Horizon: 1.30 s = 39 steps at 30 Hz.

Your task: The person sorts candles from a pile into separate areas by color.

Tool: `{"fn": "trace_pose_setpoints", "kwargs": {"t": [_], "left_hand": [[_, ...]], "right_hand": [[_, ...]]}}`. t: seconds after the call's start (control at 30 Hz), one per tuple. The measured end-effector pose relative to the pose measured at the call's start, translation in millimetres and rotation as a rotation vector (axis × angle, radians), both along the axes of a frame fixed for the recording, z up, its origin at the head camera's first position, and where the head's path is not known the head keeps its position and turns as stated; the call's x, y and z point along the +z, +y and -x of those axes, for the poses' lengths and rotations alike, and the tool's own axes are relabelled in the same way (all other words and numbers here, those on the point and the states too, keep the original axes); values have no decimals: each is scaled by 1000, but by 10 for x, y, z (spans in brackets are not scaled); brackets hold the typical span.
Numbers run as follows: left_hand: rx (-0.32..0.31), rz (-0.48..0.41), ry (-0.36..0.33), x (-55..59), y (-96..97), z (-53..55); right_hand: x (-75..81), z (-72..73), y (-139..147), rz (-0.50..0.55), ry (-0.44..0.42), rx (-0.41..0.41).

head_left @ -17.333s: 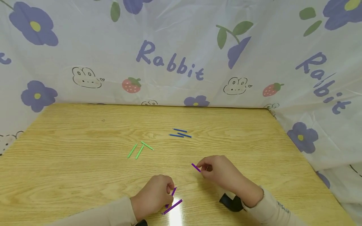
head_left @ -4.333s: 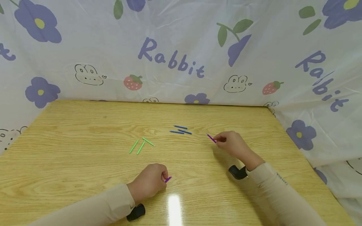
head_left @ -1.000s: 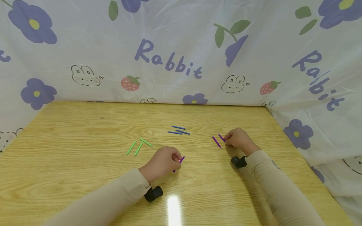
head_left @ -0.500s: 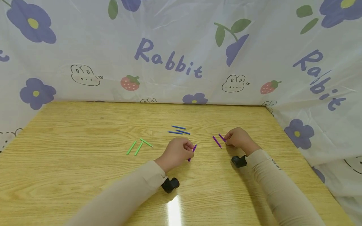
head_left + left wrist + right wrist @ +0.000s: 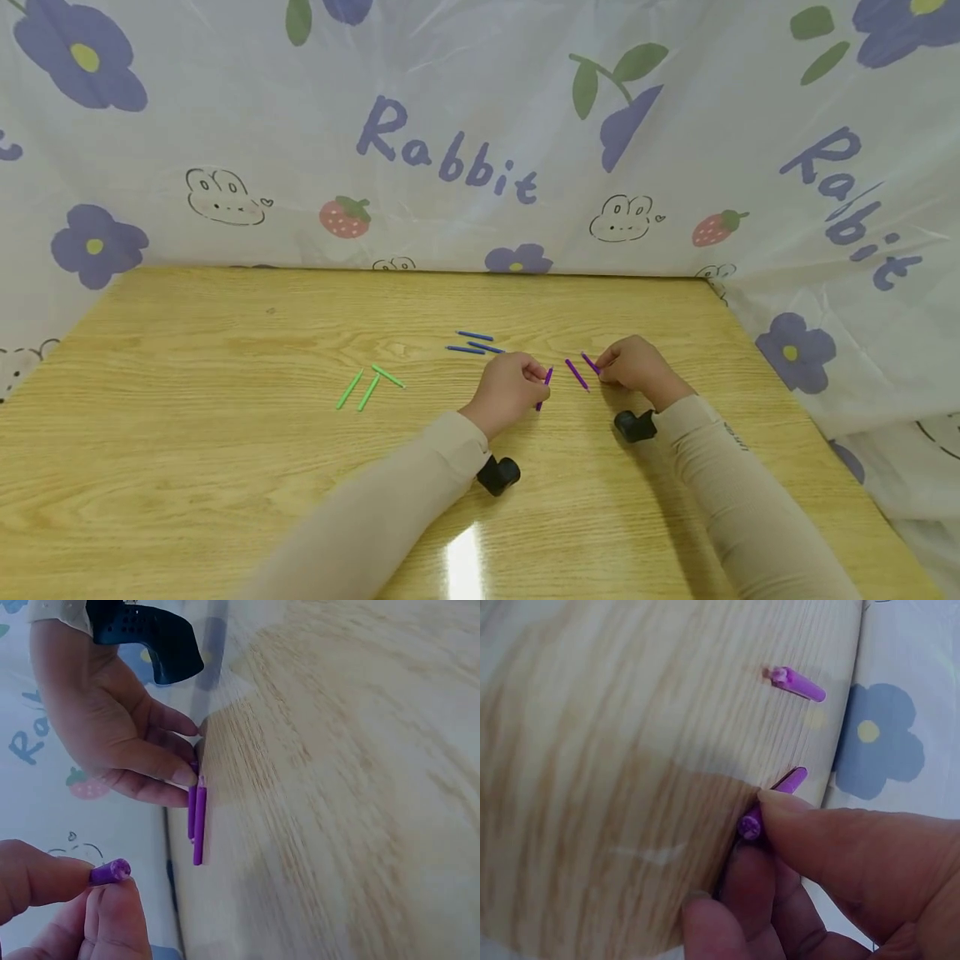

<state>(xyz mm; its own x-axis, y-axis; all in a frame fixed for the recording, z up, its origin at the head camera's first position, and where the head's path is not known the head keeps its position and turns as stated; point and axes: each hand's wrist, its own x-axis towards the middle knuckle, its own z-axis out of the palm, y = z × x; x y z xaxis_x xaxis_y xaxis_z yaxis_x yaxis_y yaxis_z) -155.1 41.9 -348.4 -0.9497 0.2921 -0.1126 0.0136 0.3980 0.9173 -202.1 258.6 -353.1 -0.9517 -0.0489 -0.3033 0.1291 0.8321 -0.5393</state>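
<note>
My left hand [image 5: 508, 392] pinches a thin purple candle [image 5: 548, 377] between thumb and fingers. In the left wrist view that candle's blunt end [image 5: 111, 871] points at the camera. Just right of it in the head view, a second purple candle [image 5: 577, 375] lies slantwise on the wood. My right hand [image 5: 636, 372] pinches a third purple candle [image 5: 590, 362], low at the tabletop and roughly parallel to the lying one. The right wrist view shows the thumb [image 5: 832, 840] against this candle, and the lying candle [image 5: 799, 683] apart from it, its whitish wick end toward the camera.
Several green candles [image 5: 349, 388] lie left of centre on the wooden table [image 5: 225, 467]. A group of blue candles [image 5: 475, 336] lies beyond my left hand, which overlaps one end of it. A printed cloth [image 5: 450, 100] hangs behind the far edge.
My left hand has carried its purple candle right and forward, close to the lying one. Since 4.3 seconds ago, one purple candle was laid down and my right hand holds another. Green and blue candles stay put.
</note>
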Motion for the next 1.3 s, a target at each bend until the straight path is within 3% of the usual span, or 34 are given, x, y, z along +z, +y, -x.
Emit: {"fn": "trace_pose_setpoints", "kwargs": {"t": [0.17,0.67,0.87,1.3], "left_hand": [[27,-3,-25,-23,98,65],[56,61,-12,-87,305,205],[65,129,0,-120,354,255],[75,188,-28,-180,429,378]], "right_hand": [[5,4,3,1,-11,-3],[3,24,-10,-37,-17,-5],[-1,25,-15,-51,-5,4],[23,14,-38,-86,3,13]]}}
